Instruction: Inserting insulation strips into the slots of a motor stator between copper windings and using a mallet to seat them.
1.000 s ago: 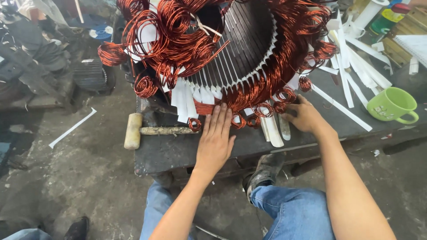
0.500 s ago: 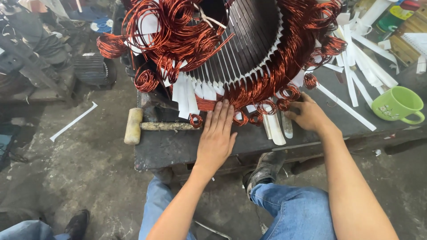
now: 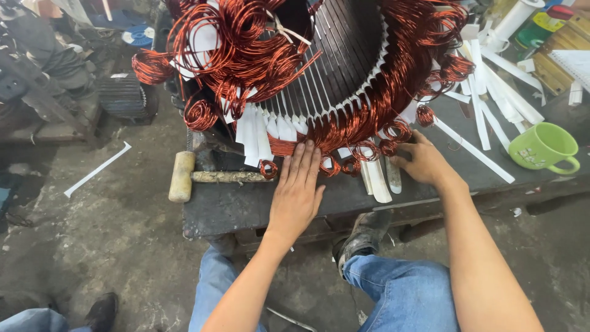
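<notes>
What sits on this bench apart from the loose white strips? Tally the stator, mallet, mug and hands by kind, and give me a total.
Wound stator: 1
Mallet: 1
Green mug: 1
Hands: 2, the left hand and the right hand
Total: 5

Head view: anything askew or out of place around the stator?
The mallet lies with its head hanging past the bench edge. White insulation strips lie scattered beside the stator. Left hand rests flat against the copper windings.
</notes>
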